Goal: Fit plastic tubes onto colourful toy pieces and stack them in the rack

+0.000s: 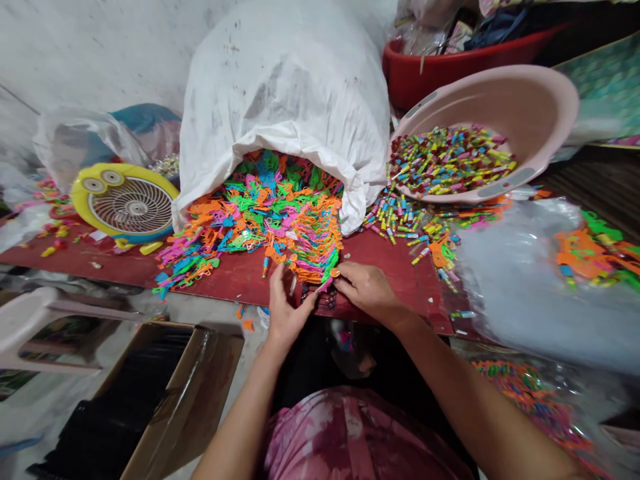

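Center frame, our right hand pinches a pink piece near the table edge, where slipping could drop it; our left hand's grip we cannot tell.

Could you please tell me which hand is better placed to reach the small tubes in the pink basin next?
Probably the right hand: it is nearer the small tubes in the pink basin than the left hand is.

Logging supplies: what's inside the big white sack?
Small plastic pieces in orange, green, blue and pink show in the white sack's mouth, spilling onto the red table. Its cloth covers whatever lies deeper.
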Motion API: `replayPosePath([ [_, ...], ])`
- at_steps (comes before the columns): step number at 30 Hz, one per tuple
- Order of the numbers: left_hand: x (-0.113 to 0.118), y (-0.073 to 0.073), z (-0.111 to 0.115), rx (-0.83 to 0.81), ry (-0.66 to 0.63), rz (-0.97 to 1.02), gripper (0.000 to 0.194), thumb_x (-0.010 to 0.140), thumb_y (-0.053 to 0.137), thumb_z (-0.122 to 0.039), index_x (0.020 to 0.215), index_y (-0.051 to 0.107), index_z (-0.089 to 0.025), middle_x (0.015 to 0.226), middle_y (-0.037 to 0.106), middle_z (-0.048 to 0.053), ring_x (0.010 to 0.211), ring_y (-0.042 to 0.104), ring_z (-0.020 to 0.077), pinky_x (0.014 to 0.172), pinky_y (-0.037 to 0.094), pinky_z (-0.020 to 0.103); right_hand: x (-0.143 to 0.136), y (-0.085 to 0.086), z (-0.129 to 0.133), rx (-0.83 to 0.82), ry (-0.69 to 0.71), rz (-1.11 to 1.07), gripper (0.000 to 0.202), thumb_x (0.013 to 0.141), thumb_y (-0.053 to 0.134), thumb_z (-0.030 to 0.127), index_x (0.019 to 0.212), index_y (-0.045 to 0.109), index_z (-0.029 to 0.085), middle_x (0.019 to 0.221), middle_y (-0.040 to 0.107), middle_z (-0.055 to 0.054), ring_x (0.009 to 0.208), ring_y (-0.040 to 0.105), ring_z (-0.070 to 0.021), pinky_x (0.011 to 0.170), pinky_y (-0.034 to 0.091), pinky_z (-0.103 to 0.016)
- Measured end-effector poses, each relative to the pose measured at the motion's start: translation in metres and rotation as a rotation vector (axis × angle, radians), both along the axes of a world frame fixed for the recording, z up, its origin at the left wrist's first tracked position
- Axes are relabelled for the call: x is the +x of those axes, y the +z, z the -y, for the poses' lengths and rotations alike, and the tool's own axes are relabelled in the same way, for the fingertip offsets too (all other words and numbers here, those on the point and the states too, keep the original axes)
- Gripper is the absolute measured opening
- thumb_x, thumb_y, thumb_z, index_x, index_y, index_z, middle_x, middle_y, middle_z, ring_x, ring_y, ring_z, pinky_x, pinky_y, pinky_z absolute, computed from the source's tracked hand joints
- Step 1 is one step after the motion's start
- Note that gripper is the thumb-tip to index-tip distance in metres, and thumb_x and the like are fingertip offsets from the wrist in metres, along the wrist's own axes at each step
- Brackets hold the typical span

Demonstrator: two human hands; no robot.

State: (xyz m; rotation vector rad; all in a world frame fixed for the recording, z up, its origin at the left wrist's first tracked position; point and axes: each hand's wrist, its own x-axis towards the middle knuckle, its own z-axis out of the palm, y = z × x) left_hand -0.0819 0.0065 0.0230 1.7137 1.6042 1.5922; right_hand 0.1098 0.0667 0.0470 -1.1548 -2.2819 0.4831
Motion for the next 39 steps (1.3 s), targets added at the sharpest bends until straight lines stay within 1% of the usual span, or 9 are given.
replayPosePath([
  [2,0.007,0.011,0.016,0.193,0.121,-0.184,0.071,0.074,0.078,-0.034,0.135,0.045,-0.021,0.14,0.048,0.015,0.13,0.049,0.0281,0.106,0.044,0.045,-0.002,-0.007,0.0,-0.033,-0.029,-0.064,0.012,0.091,0.058,0.023,0.084,0.067,0.018,0.079,0.065,-0.002,0.072,0.056,-0.0144,0.064,0.033,-0.025],
  [4,0.015,0.024,0.024,0.328,0.154,-0.384,0.063,0.073,0.079,-0.033,0.129,0.052,-0.024,0.137,0.049,0.013,0.129,0.048,0.0291,0.107,0.04,0.048,-0.005,-0.016,0.0,-0.06,-0.04,-0.141,0.009,0.089,0.06,0.022,0.087,0.068,0.018,0.079,0.065,-0.001,0.072,0.056,-0.0139,0.065,0.034,-0.024],
  [6,0.022,0.035,0.02,0.401,0.157,-0.549,0.053,0.073,0.08,-0.035,0.122,0.059,-0.026,0.133,0.052,0.012,0.126,0.05,0.0297,0.106,0.04,0.048,-0.008,-0.024,0.002,-0.076,-0.048,-0.212,0.01,0.088,0.06,0.02,0.093,0.069,0.019,0.082,0.065,-0.001,0.074,0.057,-0.0138,0.066,0.035,-0.023],
  [9,0.028,0.045,0.004,0.412,0.189,-0.661,0.041,0.075,0.079,-0.035,0.113,0.066,-0.026,0.126,0.058,0.011,0.121,0.053,0.0302,0.103,0.038,0.048,-0.015,-0.033,0.006,-0.063,-0.115,-0.278,0.012,0.087,0.06,0.019,0.096,0.069,0.02,0.082,0.063,-0.001,0.074,0.056,-0.0133,0.066,0.035,-0.023],
  [13,0.026,0.05,-0.012,0.397,0.182,-0.658,0.022,0.08,0.075,-0.028,0.101,0.071,-0.025,0.113,0.066,0.007,0.111,0.058,0.026,0.097,0.039,0.044,-0.023,-0.035,0.011,-0.024,-0.197,-0.27,0.007,0.088,0.06,0.022,0.087,0.067,0.02,0.078,0.059,0.001,0.07,0.053,-0.0127,0.065,0.033,-0.024],
  [18,0.022,0.059,-0.015,0.311,0.114,-0.665,0.011,0.082,0.073,-0.03,0.092,0.072,-0.025,0.102,0.067,0.005,0.099,0.059,0.0223,0.092,0.038,0.042,-0.022,-0.027,0.012,-0.033,-0.157,-0.146,0.01,0.091,0.055,0.023,0.087,0.064,0.02,0.082,0.06,0.0,0.074,0.054,-0.0144,0.066,0.032,-0.025],
  [28,0.015,0.062,-0.026,0.188,0.019,-0.718,0.011,0.086,0.067,-0.035,0.089,0.071,-0.025,0.087,0.069,0.001,0.092,0.059,0.0212,0.101,0.03,0.047,-0.024,-0.014,0.014,-0.146,-0.209,0.053,0.012,0.094,0.052,0.027,0.095,0.063,0.022,0.09,0.069,-0.002,0.079,0.059,-0.0173,0.065,0.029,-0.028],
  [35,0.014,0.059,-0.029,0.203,-0.022,-0.774,0.013,0.088,0.065,-0.036,0.092,0.069,-0.024,0.09,0.071,0.0,0.094,0.06,0.0213,0.106,0.028,0.048,-0.028,-0.019,0.019,-0.137,-0.3,0.043,0.014,0.095,0.052,0.032,0.097,0.063,0.024,0.093,0.07,-0.002,0.082,0.062,-0.0179,0.067,0.032,-0.028],
  [39,0.017,0.064,-0.018,0.229,-0.026,-0.736,0.02,0.086,0.069,-0.035,0.104,0.068,-0.027,0.098,0.069,0.002,0.099,0.061,0.0214,0.111,0.025,0.051,-0.026,-0.022,0.022,-0.128,-0.293,-0.023,0.012,0.093,0.055,0.027,0.102,0.061,0.024,0.099,0.069,-0.003,0.089,0.063,-0.0178,0.073,0.037,-0.027],
])
